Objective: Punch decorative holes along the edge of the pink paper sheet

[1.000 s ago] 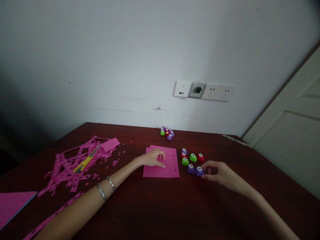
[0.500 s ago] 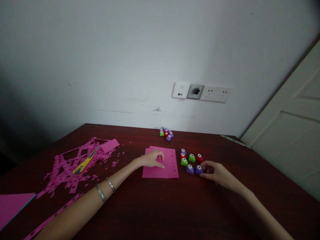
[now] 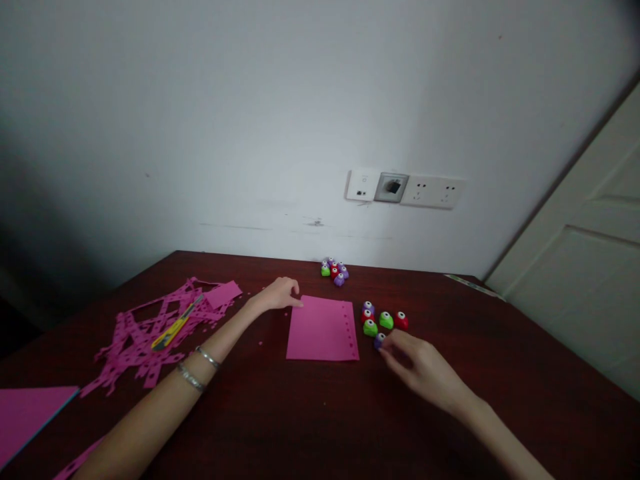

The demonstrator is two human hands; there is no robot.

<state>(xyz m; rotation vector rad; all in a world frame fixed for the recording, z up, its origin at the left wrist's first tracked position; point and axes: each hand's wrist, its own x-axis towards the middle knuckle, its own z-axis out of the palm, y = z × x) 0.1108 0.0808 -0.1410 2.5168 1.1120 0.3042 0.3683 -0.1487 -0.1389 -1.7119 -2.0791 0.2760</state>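
Note:
A pink paper sheet [image 3: 323, 328] with a row of punched holes along its right edge lies flat on the dark red table [image 3: 310, 413]. My left hand [image 3: 277, 293] rests on the table at the sheet's far left corner, fingers loosely bent, tips touching that corner, holding nothing. To the right of the sheet sits a cluster of small craft punches: purple [image 3: 369, 307], red [image 3: 367, 315], green [image 3: 371, 327], green [image 3: 386, 321] and red [image 3: 401, 321]. My right hand [image 3: 415, 363] reaches in from the right, its fingertips closed round a purple punch [image 3: 379, 341] at the cluster's near edge.
A second cluster of small punches [image 3: 334, 270] stands near the wall. Pink paper strips and scraps [image 3: 145, 333] with a yellow utility knife [image 3: 175, 325] lie at the left. Another pink sheet [image 3: 30, 410] sits at the near left edge. Wall sockets [image 3: 405, 190] and a door [image 3: 585, 267] are behind and to the right.
My left hand slid off the pink sheet to its far left corner. My right hand moved left over the near purple punches and now covers one of them.

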